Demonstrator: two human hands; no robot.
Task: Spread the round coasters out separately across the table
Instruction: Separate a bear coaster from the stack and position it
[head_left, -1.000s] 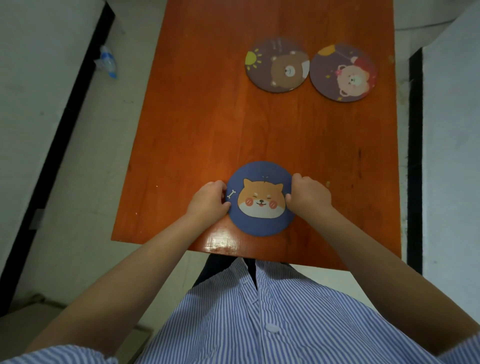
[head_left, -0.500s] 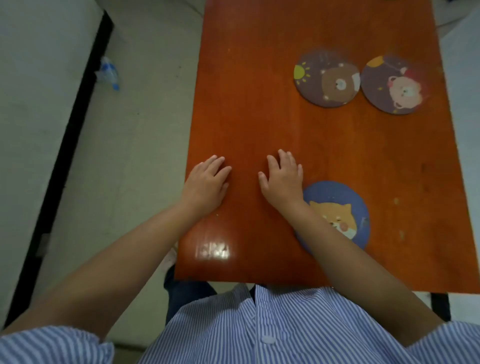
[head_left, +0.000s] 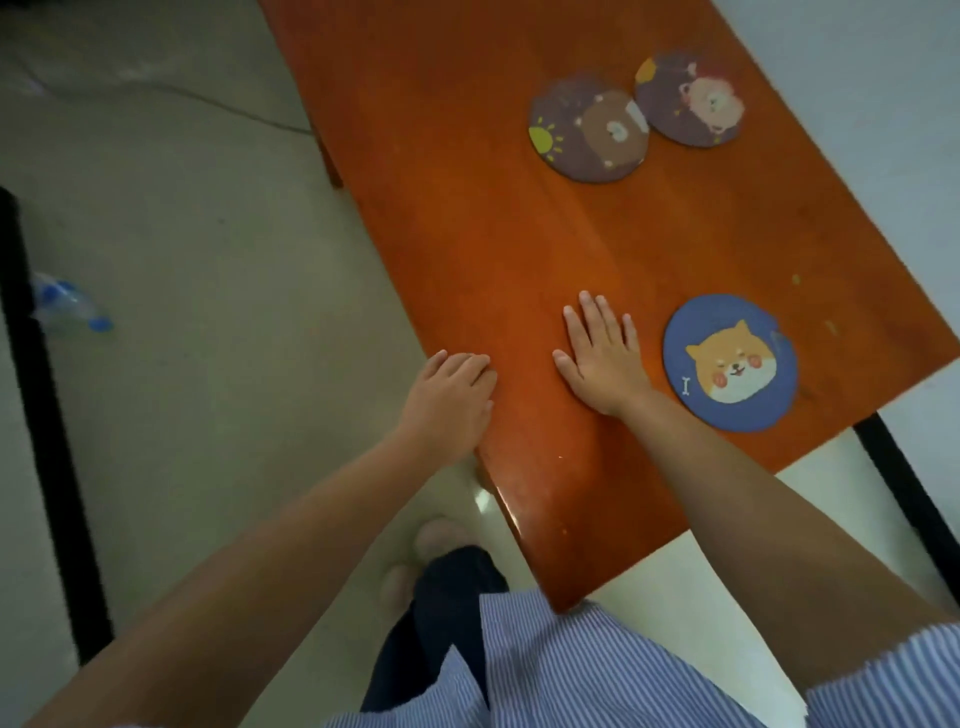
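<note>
Three round coasters lie on the orange wooden table (head_left: 467, 218), and none is stacked on another as far as I can see. The blue dog coaster (head_left: 730, 364) sits alone near the near edge, well apart from the other two. At the far end the brown bear coaster (head_left: 589, 130) and the pink bear coaster (head_left: 688, 98) lie side by side, edges touching or nearly so; I cannot tell which. The right hand (head_left: 602, 358) rests flat and spread on bare wood just beside the dog coaster, holding nothing. The left hand (head_left: 449, 402) rests at the table's left edge, fingers loosely curled, also empty. To my eye the job looks mostly done; the far pair could use more room.
</note>
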